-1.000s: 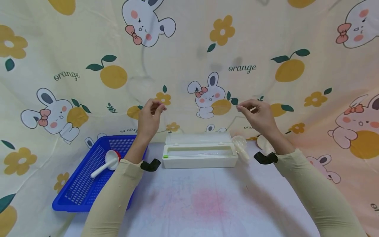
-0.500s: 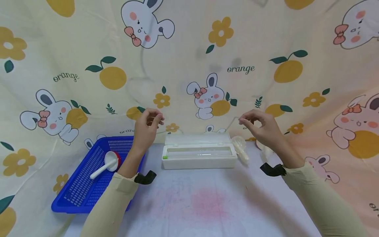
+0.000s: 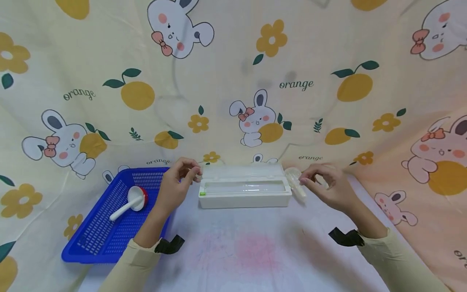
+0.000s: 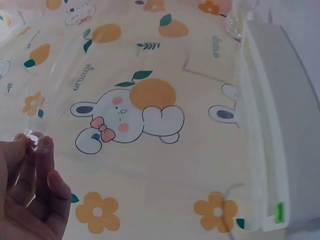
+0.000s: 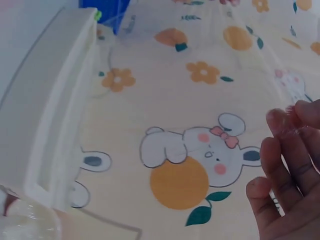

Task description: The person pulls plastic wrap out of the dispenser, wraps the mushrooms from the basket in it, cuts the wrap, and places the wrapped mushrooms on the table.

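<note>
My left hand (image 3: 176, 184) pinches one corner of clear cling film (image 4: 35, 142) between thumb and fingertips. On the other side, my right hand (image 3: 330, 188) pinches the opposite corner of the film, its gathered edge (image 5: 289, 122) showing in the right wrist view. The sheet stretches between the hands, almost invisible in the head view. Between and just beyond the hands stands a long white cling film dispenser (image 3: 245, 201), its translucent lid (image 3: 242, 170) raised at the back. A small green tab (image 4: 279, 212) marks its left end.
At left is a blue plastic basket (image 3: 91, 258) holding a white-handled thing with a round white and red head (image 3: 125, 206). A film-wrapped pale object (image 3: 298, 190) lies right of the dispenser. Behind everything hangs a patterned cloth (image 3: 219, 81).
Both hands have come down from in front of the cloth to about the dispenser's height, spreading slightly apart, still pinching the film. Dispenser and basket stay put.
</note>
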Tool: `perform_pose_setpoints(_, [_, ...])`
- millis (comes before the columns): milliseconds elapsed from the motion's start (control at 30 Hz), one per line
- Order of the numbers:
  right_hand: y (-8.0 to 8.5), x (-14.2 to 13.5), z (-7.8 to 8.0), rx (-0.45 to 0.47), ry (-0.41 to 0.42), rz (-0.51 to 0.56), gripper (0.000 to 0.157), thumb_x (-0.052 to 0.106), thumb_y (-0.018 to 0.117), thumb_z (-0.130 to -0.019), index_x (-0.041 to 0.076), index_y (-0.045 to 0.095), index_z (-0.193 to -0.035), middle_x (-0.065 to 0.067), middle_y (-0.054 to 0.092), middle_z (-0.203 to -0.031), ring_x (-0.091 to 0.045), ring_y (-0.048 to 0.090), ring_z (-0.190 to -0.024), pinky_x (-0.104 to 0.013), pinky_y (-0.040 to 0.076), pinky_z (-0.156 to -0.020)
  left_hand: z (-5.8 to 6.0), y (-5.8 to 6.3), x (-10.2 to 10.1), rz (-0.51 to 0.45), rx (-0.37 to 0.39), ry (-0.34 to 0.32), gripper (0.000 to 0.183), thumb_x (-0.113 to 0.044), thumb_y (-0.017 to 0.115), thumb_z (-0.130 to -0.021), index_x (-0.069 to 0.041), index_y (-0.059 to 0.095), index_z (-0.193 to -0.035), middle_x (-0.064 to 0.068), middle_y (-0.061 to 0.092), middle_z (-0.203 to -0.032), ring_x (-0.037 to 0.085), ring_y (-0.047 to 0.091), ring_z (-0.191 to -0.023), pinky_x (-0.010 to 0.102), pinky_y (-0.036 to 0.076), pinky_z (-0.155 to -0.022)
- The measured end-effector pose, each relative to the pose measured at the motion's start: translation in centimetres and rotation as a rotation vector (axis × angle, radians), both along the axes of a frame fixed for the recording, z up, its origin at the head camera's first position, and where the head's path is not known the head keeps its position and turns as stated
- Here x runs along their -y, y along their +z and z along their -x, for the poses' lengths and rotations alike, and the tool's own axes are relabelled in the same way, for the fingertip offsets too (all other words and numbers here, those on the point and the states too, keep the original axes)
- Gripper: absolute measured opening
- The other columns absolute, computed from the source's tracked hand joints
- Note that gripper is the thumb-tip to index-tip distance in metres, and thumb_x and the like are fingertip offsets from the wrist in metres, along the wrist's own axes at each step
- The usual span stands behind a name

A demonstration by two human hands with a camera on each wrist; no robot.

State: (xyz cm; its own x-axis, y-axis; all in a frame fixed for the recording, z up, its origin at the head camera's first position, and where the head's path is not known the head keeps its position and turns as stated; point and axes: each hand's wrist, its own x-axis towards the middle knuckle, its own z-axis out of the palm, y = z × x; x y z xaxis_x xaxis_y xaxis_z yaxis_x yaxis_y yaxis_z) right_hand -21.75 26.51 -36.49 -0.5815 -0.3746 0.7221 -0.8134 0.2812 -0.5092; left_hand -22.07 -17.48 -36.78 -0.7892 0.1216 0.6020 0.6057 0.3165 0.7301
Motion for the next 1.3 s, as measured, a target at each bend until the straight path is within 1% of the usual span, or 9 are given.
perform_pose_setpoints(200, [-2.3, -0.4, -1.7, 0.071, 0.088, -0.036, 0.042, -0.024, 0.076, -0.080, 0.012, 0.074, -0.101, 0.002, 0.066, -0.087, -0.010, 0.055, -0.078, -0.025, 0.046, -0.067, -2.4, -1.8, 0.5, 0.042, 0.009, -0.067, 0.010, -0.002, 0.064, -0.107, -0.006, 0.067, -0.116, 0.007, 0.072, -0.098, 0.015, 0.071, -0.081, 0.025, 0.059, -0.072])
perform_pose_setpoints(267, [-3.0, -0.5, -2.2, 0.112, 0.087, -0.064, 0.041, -0.021, 0.077, -0.082, 0.015, 0.073, -0.102, 0.004, 0.067, -0.086, -0.009, 0.056, -0.078, -0.025, 0.046, -0.066, -3.1, -2.5, 0.7, 0.065, 0.017, -0.091, 0.012, -0.001, 0.064, -0.106, -0.007, 0.068, -0.115, 0.006, 0.073, -0.097, 0.016, 0.071, -0.080, 0.025, 0.059, -0.072])
perform_pose_setpoints(433, [-4.6, -0.6, -3.3, 0.172, 0.096, -0.122, 0.038, -0.015, 0.077, -0.087, 0.019, 0.073, -0.102, 0.008, 0.068, -0.086, -0.008, 0.057, -0.076, -0.026, 0.048, -0.064, -4.3, -4.3, 1.2, 0.124, 0.061, -0.141, 0.013, -0.001, 0.064, -0.106, -0.012, 0.068, -0.112, 0.001, 0.073, -0.094, 0.015, 0.071, -0.076, 0.029, 0.060, -0.073])
perform_pose_setpoints(633, [-6.2, -0.6, -4.6, 0.187, 0.161, -0.143, 0.036, -0.013, 0.077, -0.090, 0.022, 0.072, -0.100, 0.007, 0.067, -0.086, -0.007, 0.057, -0.074, -0.028, 0.046, -0.061, -5.5, -6.3, 1.6, 0.177, 0.156, -0.249, 0.010, -0.007, 0.065, -0.107, -0.016, 0.068, -0.110, 0.001, 0.072, -0.093, 0.015, 0.072, -0.075, 0.032, 0.061, -0.070])
perform_pose_setpoints(800, [-7.7, -0.9, -5.2, 0.249, 0.196, -0.179, 0.035, -0.009, 0.077, -0.093, 0.025, 0.071, -0.099, 0.003, 0.069, -0.086, -0.008, 0.059, -0.077, -0.031, 0.047, -0.063, -6.1, -7.8, 1.5, 0.218, 0.210, -0.339, 0.003, -0.012, 0.065, -0.108, -0.013, 0.068, -0.109, -0.001, 0.072, -0.094, 0.017, 0.072, -0.075, 0.033, 0.061, -0.072])
perform_pose_setpoints(1000, [-10.1, -1.3, -5.9, 0.321, 0.232, -0.224, 0.031, -0.002, 0.078, -0.096, 0.028, 0.073, -0.101, 0.005, 0.071, -0.086, -0.009, 0.058, -0.076, -0.031, 0.049, -0.064, -6.6, -9.8, 1.6, 0.327, 0.312, -0.429, 0.005, -0.020, 0.066, -0.109, -0.024, 0.068, -0.108, -0.007, 0.074, -0.093, 0.010, 0.070, -0.076, 0.028, 0.058, -0.072])
perform_pose_setpoints(1100, [-11.3, -1.4, -6.1, 0.335, 0.247, -0.245, 0.030, 0.000, 0.079, -0.095, 0.029, 0.075, -0.103, 0.005, 0.073, -0.087, -0.007, 0.059, -0.075, -0.027, 0.050, -0.063, -6.8, -10.7, 1.7, 0.376, 0.356, -0.462, 0.007, -0.018, 0.067, -0.107, -0.026, 0.068, -0.107, -0.008, 0.073, -0.092, 0.009, 0.067, -0.078, 0.026, 0.055, -0.073])
perform_pose_setpoints(1200, [-12.5, -1.6, -6.2, 0.327, 0.278, -0.261, 0.030, -0.002, 0.080, -0.094, 0.027, 0.077, -0.106, 0.004, 0.075, -0.090, -0.006, 0.059, -0.075, -0.023, 0.051, -0.062, -6.9, -11.7, 1.8, 0.408, 0.363, -0.497, 0.010, -0.015, 0.068, -0.106, -0.025, 0.068, -0.105, -0.005, 0.073, -0.092, 0.006, 0.065, -0.082, 0.025, 0.053, -0.076])
perform_pose_setpoints(1300, [-13.6, -1.7, -6.2, 0.313, 0.320, -0.266, 0.029, -0.004, 0.080, -0.093, 0.022, 0.078, -0.105, 0.004, 0.073, -0.090, -0.007, 0.059, -0.075, -0.023, 0.051, -0.061, -7.2, -12.6, 1.9, 0.452, 0.336, -0.520, 0.008, -0.018, 0.070, -0.105, -0.025, 0.068, -0.103, -0.007, 0.072, -0.095, 0.002, 0.061, -0.089, 0.026, 0.052, -0.081])
